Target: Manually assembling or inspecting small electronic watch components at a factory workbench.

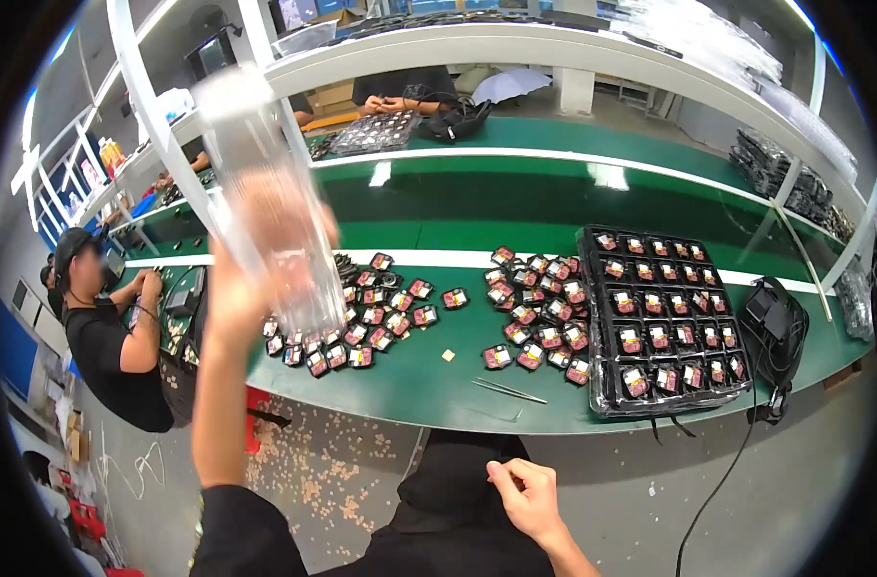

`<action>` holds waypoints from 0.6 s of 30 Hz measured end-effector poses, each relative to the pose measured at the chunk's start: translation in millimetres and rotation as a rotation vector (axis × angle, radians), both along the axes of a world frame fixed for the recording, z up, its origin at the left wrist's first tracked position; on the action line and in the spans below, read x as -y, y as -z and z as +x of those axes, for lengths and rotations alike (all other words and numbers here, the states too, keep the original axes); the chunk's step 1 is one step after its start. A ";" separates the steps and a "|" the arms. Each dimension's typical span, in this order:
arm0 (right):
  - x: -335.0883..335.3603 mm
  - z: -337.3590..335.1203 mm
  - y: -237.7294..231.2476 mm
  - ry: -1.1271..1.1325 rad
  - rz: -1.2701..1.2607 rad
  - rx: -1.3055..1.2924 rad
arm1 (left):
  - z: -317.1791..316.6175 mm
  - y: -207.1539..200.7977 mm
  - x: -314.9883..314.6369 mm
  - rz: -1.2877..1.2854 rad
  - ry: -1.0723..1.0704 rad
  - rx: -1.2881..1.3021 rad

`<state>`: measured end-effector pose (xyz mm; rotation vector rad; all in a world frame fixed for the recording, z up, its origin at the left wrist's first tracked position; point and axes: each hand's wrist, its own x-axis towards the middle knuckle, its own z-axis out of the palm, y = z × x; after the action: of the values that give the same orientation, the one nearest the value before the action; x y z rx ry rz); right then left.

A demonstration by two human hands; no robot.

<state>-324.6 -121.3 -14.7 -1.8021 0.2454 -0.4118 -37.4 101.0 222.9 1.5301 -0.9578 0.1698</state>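
My left hand (275,221) is raised over the left part of the bench and wrapped round a tall clear bottle (246,144). Motion smears both the hand and the bottle, whose top end looks whitish. Low at the front edge, above my lap, my right hand (527,498) is closed with its fingers curled in; whatever it holds, if anything, is hidden. Behind and beside the bottle lies a loose heap of small black devices with pink and yellow labels (398,323). A second heap of the same devices (549,308) lies right of centre.
A black tray (592,332) holds rows of the devices at right, beside a black adapter with cable (773,317). Tweezers (508,389) lie near the green bench's (429,385) front edge. A white shelf frame (515,56) crosses above. A co-worker (121,327) sits at left.
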 end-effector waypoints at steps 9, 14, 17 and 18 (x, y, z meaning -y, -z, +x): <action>-8.7 -26.1 29.4 0.149 0.084 -0.272 | 258.3 -204.6 9.1 -0.204 -0.467 0.215; -0.3 -24.4 22.2 0.187 0.049 -0.260 | 326.6 -190.1 48.9 0.018 -0.832 0.792; 4.6 -12.7 12.3 0.219 -0.009 -0.243 | 357.7 -187.8 50.1 0.162 -0.704 0.639; 7.2 -9.1 10.8 0.219 -0.023 -0.211 | 369.2 -183.3 50.1 0.164 -0.695 0.631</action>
<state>-333.7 -128.6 -25.5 -1.8484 0.5916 -0.3789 331.8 50.9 406.3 1.9629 -0.8840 1.1453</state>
